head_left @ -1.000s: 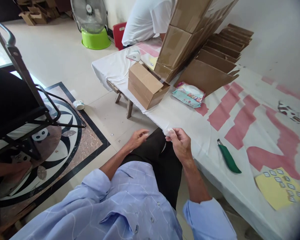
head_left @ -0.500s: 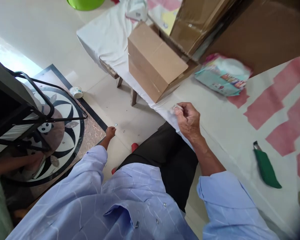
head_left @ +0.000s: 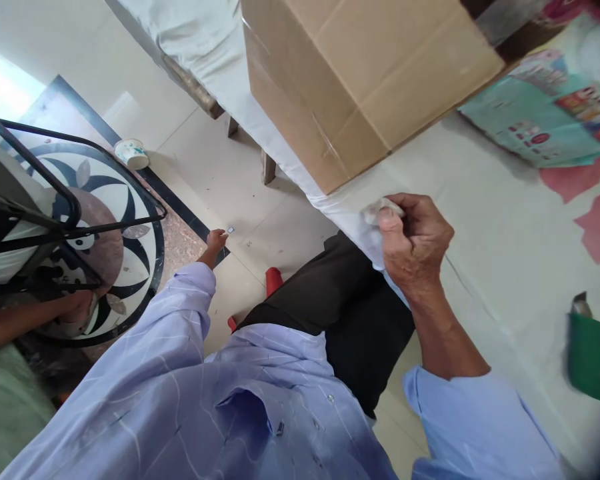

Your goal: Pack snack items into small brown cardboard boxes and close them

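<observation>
In my right hand (head_left: 416, 240), thumb and fingers pinch a crumpled whitish, see-through wad (head_left: 380, 212), perhaps plastic or tape. This hand is over the edge of the white-covered table (head_left: 500, 267), close to the near corner of a brown cardboard box (head_left: 325, 100). My left hand (head_left: 217, 240) hangs low on the other side, above the tiled floor, its fingers loosely apart and no object visible in them. A tiny pale square piece (head_left: 231, 230) appears just beyond its fingertips on the floor.
A teal printed package (head_left: 545, 120) stands beside the box. Toward the right edge lies a green-handled tool (head_left: 589, 353). Left are a black metal frame (head_left: 70, 200), a paper cup (head_left: 132, 154) on the floor and another person's foot (head_left: 83, 312). Wooden legs (head_left: 267, 167) show under the table.
The box and package look larger and the view has shifted. My right hand, still pinching the wad, appears farther right. My left hand's fingers have loosened from a fist.
</observation>
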A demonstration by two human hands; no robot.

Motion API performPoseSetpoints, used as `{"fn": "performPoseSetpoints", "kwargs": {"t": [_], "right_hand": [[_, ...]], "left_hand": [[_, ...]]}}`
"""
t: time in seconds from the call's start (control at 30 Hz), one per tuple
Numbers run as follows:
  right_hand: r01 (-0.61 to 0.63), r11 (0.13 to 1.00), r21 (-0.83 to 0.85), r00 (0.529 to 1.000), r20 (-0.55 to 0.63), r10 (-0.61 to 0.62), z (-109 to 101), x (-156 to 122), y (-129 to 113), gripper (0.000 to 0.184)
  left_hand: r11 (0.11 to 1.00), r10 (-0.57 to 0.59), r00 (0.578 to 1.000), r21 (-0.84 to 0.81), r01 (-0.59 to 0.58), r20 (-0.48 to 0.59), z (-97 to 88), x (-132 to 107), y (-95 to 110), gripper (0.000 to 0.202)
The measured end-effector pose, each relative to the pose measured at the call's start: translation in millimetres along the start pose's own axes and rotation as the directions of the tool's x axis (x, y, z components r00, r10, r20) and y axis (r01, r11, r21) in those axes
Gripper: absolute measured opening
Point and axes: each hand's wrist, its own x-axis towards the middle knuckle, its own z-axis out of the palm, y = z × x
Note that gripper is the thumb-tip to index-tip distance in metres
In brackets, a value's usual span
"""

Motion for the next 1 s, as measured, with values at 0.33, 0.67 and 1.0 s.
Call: {"fn": "performPoseSetpoints", "kwargs": {"t": [0.33, 0.67, 1.0], "right_hand": [[-0.014, 0.994, -0.105, 1.000, -0.016, 0.013, -5, -4, -4, 0.015], [-0.038, 0.993, -0.111, 0.999, 0.011, 0.039, -13, -5, -9, 0.010], [-0.052, 0.994, -0.100, 0.998, 0.024, 0.055, -14, -2, -15, 0.009]], "left_hand": [[0.988, -0.108, 0.994, 0.114, 0.108, -0.012, 30.0, 22, 16, 0.042], [0.963, -0.198, 0.979, 0.180, 0.203, -0.042, 36.3, 30, 27, 0.040], [0.950, -0.239, 0.970, 0.197, 0.243, -0.047, 37.4, 27, 29, 0.040]]}}
